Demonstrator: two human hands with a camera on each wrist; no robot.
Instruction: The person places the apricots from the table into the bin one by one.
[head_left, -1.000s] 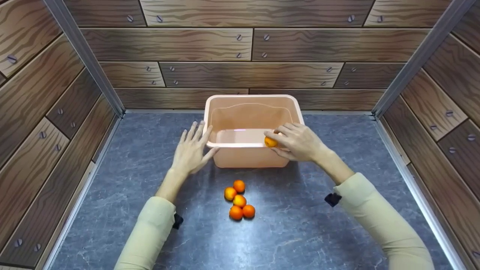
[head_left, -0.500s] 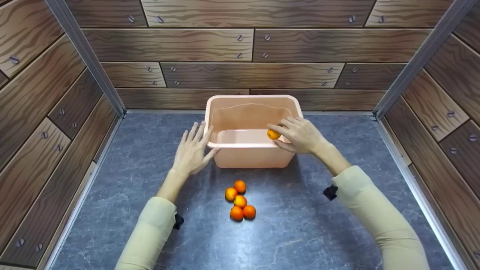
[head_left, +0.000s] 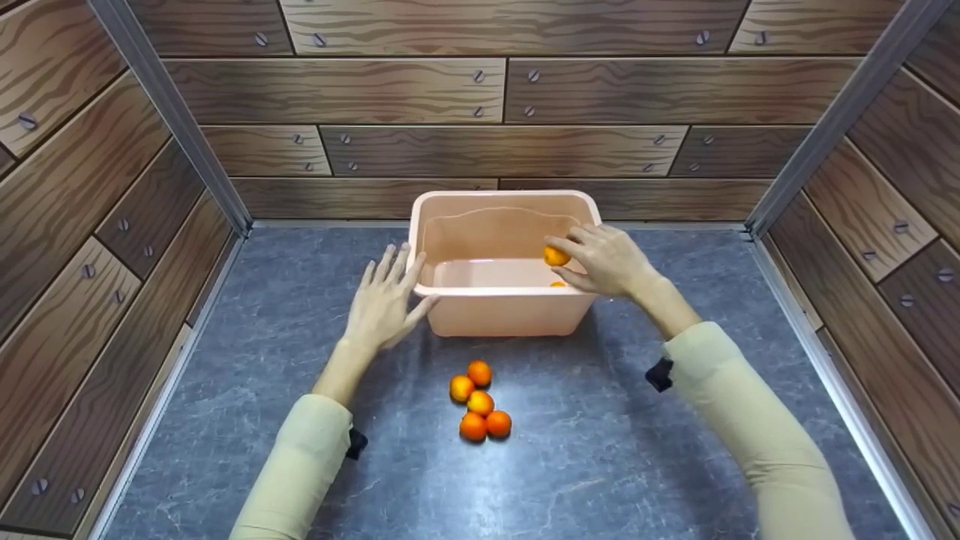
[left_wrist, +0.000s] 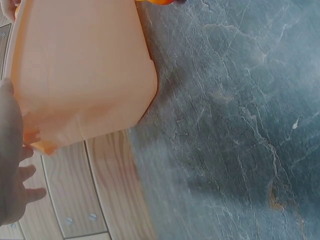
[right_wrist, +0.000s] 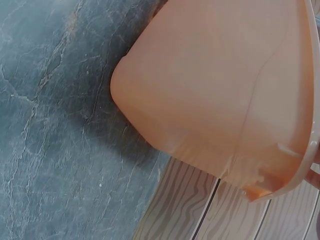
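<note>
My right hand (head_left: 607, 262) pinches a small orange (head_left: 556, 256) between thumb and fingers, inside the right part of a pale pink plastic tub (head_left: 502, 315). Below it, a sliver of another orange (head_left: 557, 284) shows behind the tub's front rim. My left hand (head_left: 382, 304) lies with fingers spread and straight at the tub's left rim; in the left wrist view that hand (left_wrist: 11, 170) is beside the rim. On the tabletop in front of the tub sit several small oranges (head_left: 480, 403) in a touching cluster. The right wrist view shows mostly the tub's outer side (right_wrist: 200, 85).
The tub stands on a dark blue-grey marbled tabletop (head_left: 600, 465), near the back wall (head_left: 412, 150) of wood-patterned panels. Similar panels close in both sides, with grey metal strips (head_left: 847, 112) at the corners.
My right hand has moved back and slightly right with the orange, deeper over the tub. A bit of another orange has come into sight in the tub. My left hand has kept still.
</note>
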